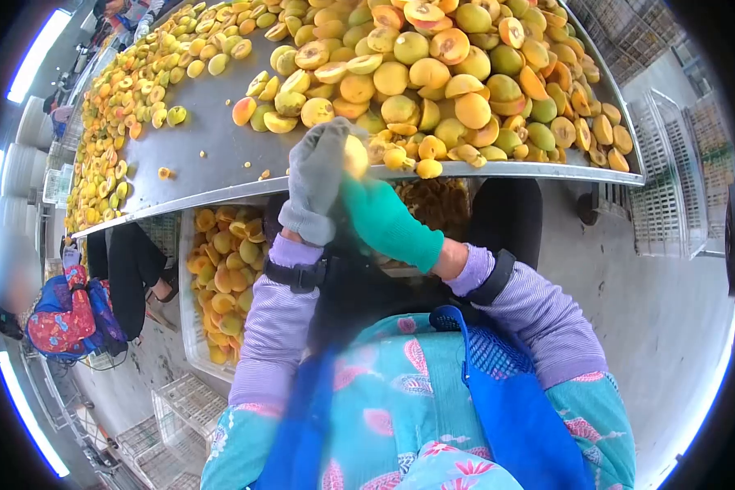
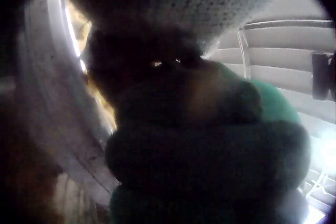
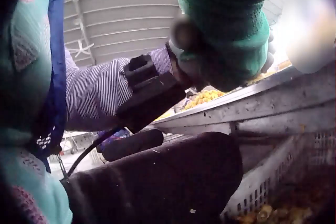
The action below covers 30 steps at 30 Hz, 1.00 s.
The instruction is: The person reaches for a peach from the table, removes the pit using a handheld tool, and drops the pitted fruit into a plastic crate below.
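Note:
In front of the table edge, my two gloved hands meet around a yellow peach (image 1: 356,156). My left hand (image 1: 313,178), in a grey knit glove, holds the peach from its left side. From below and to the right, my right hand (image 1: 390,222), in a green glove, grips it with curled fingers. Close up in the left wrist view, the left fingers (image 2: 210,153) are dark and bent, with the green glove behind them. The right wrist view shows the green glove (image 3: 223,29) from behind; the peach is hidden there.
A metal-rimmed table (image 1: 220,155) carries piles of halved peaches (image 1: 429,73). Below it stand a white crate (image 1: 190,327) of peach halves and a bin of brownish scraps (image 1: 437,204). Empty crates (image 1: 665,180) stand to the right. Another person (image 1: 65,318) is at the left.

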Each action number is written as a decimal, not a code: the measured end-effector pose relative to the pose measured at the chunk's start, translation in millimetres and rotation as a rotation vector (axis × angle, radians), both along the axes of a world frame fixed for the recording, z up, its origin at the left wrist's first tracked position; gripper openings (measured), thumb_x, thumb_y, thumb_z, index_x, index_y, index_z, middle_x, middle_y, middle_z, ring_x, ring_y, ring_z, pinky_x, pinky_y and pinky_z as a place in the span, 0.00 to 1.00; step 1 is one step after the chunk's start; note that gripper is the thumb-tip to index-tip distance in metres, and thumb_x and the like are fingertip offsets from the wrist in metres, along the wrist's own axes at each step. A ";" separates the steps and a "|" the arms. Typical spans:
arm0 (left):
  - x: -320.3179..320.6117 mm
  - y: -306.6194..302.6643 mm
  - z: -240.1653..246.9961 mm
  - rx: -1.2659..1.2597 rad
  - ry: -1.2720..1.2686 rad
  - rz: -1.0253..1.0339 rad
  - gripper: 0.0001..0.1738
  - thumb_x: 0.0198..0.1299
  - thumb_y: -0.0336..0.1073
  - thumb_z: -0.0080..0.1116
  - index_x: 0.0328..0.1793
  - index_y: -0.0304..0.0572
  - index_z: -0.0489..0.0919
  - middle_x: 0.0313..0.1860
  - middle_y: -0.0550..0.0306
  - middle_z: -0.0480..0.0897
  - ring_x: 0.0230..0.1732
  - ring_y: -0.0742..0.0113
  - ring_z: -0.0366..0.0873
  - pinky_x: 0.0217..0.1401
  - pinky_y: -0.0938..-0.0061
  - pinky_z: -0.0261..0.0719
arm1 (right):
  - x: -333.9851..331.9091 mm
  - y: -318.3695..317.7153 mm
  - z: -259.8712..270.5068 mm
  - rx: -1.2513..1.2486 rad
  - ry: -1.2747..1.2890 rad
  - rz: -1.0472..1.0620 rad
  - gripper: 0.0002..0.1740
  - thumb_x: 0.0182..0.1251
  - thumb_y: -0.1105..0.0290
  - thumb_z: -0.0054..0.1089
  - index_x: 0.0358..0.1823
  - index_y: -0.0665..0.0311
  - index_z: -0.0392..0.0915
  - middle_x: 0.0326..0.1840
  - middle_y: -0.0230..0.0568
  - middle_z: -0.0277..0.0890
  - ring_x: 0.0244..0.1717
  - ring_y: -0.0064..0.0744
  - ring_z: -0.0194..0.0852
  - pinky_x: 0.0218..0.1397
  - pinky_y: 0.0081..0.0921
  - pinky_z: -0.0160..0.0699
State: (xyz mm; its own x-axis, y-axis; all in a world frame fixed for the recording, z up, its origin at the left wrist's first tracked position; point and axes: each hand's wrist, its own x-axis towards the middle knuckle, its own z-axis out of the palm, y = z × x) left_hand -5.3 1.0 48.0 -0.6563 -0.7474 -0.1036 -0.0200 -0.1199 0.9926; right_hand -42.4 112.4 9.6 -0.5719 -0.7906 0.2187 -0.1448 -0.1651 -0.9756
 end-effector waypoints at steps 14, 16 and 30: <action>1.4 -11.3 -21.9 -0.152 0.336 -0.219 0.13 0.70 0.35 0.48 0.46 0.34 0.81 0.38 0.55 0.84 0.40 0.69 0.81 0.42 0.78 0.79 | -26.2 19.6 44.3 0.146 -1.446 0.789 0.24 0.76 0.41 0.41 0.29 0.51 0.65 0.16 0.21 0.57 0.11 0.19 0.52 0.14 0.21 0.56; 12.4 -4.2 2.0 -0.195 0.027 -0.194 0.11 0.71 0.31 0.49 0.49 0.36 0.81 0.46 0.54 0.83 0.45 0.68 0.81 0.46 0.82 0.78 | -28.0 21.3 46.8 0.476 -0.759 0.571 0.24 0.76 0.40 0.40 0.30 0.51 0.66 0.14 0.22 0.55 0.10 0.21 0.51 0.13 0.21 0.55; 74.9 -15.2 -6.5 0.426 0.427 0.061 0.21 0.68 0.50 0.52 0.47 0.36 0.78 0.33 0.50 0.82 0.30 0.59 0.81 0.33 0.69 0.82 | 23.3 -10.0 58.8 0.359 -1.567 0.859 0.26 0.75 0.38 0.35 0.34 0.50 0.69 0.13 0.18 0.55 0.09 0.17 0.49 0.20 0.21 0.55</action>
